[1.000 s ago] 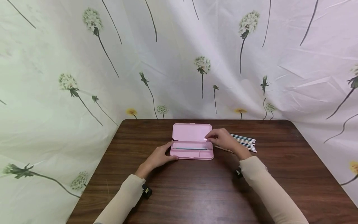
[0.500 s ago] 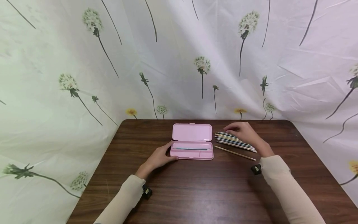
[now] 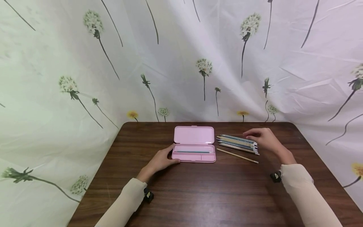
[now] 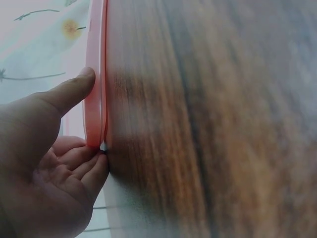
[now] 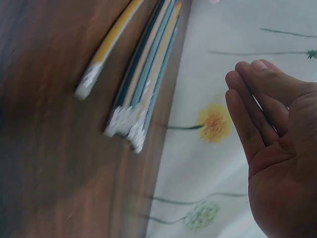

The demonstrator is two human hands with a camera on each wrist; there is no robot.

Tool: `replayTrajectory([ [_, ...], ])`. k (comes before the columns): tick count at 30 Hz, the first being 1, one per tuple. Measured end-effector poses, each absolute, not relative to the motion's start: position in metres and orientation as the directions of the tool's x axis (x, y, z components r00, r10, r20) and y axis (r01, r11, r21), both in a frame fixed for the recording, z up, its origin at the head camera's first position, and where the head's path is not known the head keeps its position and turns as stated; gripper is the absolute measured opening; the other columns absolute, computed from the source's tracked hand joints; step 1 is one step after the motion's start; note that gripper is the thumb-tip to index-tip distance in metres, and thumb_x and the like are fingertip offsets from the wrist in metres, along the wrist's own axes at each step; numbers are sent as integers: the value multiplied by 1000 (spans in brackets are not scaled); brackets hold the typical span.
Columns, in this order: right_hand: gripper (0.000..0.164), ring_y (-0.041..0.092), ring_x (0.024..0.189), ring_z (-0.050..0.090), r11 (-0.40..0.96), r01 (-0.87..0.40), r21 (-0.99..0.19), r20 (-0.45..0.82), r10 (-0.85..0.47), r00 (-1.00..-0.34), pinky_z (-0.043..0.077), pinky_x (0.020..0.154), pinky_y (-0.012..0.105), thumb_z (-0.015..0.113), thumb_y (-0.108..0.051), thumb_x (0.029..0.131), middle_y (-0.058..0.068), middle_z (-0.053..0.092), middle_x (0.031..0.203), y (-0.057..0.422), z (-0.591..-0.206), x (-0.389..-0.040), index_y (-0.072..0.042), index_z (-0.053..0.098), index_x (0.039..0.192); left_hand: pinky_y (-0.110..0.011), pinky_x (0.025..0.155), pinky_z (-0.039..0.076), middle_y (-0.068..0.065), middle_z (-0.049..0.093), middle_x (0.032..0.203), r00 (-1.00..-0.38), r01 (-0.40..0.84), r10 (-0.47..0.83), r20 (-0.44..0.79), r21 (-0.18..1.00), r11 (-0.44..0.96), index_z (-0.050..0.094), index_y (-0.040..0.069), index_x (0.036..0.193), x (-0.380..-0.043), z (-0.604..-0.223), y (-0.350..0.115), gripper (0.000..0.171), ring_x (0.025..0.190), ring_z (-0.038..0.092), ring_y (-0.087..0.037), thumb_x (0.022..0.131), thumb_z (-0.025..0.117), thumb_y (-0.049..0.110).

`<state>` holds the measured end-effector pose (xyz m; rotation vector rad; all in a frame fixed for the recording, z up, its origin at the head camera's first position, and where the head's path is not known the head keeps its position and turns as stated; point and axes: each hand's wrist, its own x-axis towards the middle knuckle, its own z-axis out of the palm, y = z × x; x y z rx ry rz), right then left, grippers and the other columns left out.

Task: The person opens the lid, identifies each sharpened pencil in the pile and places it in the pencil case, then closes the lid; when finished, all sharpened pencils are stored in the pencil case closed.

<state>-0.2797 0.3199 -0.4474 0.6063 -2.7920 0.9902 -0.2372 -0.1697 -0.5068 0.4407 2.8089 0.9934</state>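
Observation:
A pink pencil case lies with its lid folded back on the brown table. One teal pencil rests in its long rear compartment. My left hand holds the case's left end, the thumb on the front wall and the fingers round the end; the left wrist view shows the thumb on the case's pink side. Above the eraser ends of a bundle of several pencils, my right hand hovers with thumb and fingertips close together. In the right wrist view that hand holds nothing.
A single light-coloured pencil lies apart, in front of the bundle and right of the case. Behind the table hangs a white cloth printed with flowers, which also covers both sides.
My right hand has moved right from beside the case, passing over the pencils to their eraser ends. The left hand keeps its hold on the case.

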Motion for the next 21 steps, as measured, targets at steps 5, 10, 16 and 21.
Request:
replayTrajectory([
  [5, 17, 18, 95, 77, 721, -363, -590, 218, -290, -932, 57, 73, 22, 76, -6, 99, 12, 82, 110, 334, -460, -273, -8, 83, 114, -56, 123, 41, -17, 42, 169, -949, 229, 316, -24, 635, 737, 36, 8, 167, -236, -507, -171, 89, 154, 45, -38, 97, 80, 40],
  [10, 18, 10, 97, 73, 723, -325, -609, 188, -266, -945, 56, 75, 21, 77, -5, 98, 12, 82, 111, 341, -474, -268, -7, 83, 114, -57, 122, 41, -17, 43, 168, -950, 226, 313, -23, 641, 733, 36, 9, 167, -237, -507, -172, 89, 153, 46, -38, 97, 80, 40],
  [16, 15, 7, 94, 71, 738, -332, -587, 193, -271, -943, 54, 73, 22, 76, -3, 97, 10, 83, 106, 346, -493, -265, -6, 83, 110, -56, 122, 41, -16, 43, 168, -949, 227, 314, -25, 636, 738, 36, 9, 167, -237, -507, -171, 89, 153, 46, -38, 97, 80, 41],
  [21, 14, 14, 96, 73, 760, -353, -546, 208, -285, -936, 59, 80, 30, 77, 0, 95, 9, 83, 103, 346, -503, -266, -6, 84, 105, -56, 123, 41, -16, 43, 168, -950, 228, 312, -24, 632, 741, 37, 9, 167, -236, -507, -171, 89, 153, 46, -37, 96, 80, 42],
])
